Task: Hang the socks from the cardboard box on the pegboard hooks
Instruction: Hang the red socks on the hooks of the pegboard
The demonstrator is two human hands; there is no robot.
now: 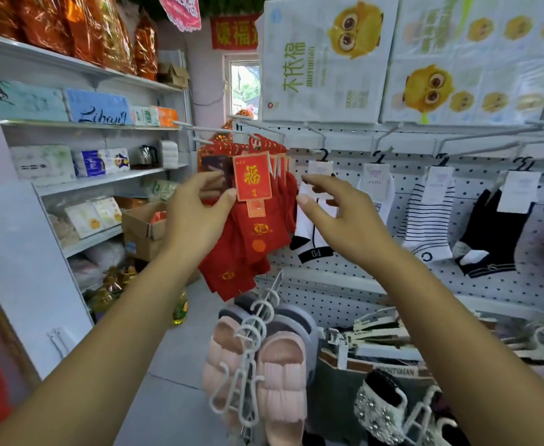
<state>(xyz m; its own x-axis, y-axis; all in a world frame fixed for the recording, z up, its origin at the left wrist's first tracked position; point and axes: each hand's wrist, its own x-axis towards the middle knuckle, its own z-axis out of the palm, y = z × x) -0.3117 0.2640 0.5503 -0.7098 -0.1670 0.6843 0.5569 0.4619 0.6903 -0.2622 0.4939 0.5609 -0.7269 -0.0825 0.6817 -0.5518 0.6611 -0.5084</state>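
On the left we see a white shelf unit (80, 125). Orange foil bags (80, 27) crowd its top shelf, and a blue tissue pack (98, 107) lies on the second, near its middle. A metal kettle (146, 155) stands towards the right end of the third. Large white packs printed with yellow owls (328, 59) stand along the top right. A red banner (233, 32) hangs above a window (245, 85). Low in the middle, pink slippers (280, 381) hang on white plastic hangers (248, 336), with a beaded sandal (380, 410) to their right.
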